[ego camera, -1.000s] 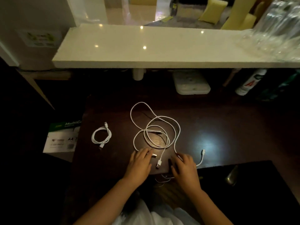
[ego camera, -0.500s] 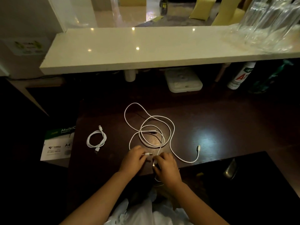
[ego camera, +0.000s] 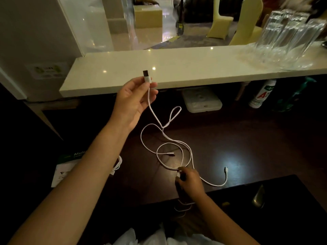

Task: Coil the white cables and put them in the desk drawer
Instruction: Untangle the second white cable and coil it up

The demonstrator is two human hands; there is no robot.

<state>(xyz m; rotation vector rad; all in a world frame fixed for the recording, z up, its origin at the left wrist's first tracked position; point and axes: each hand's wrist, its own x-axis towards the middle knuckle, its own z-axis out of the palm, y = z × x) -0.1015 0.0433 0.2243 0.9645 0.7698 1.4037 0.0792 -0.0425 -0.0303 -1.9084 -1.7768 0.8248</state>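
Fingers of the left hand pinch the white plug at one end of the white cable, holding it raised above the dark worktop, plug upward, in front of the pale counter ledge. From the plug the cable hangs down, forms a small loop and then lies in loose overlapping loops on the worktop. Right hand rests at the near edge of the worktop with its fingers curled round another connector and a strand of the cable; which cable that connector belongs to cannot be told. One free cable end lies on the worktop right of the right hand. Left of the loose loops, a second white cable, coiled, is partly hidden behind the left forearm. Beyond the worktop's left edge sits a paper box. Glasses stand on the right end of the counter ledge; a spray can stands beneath it.
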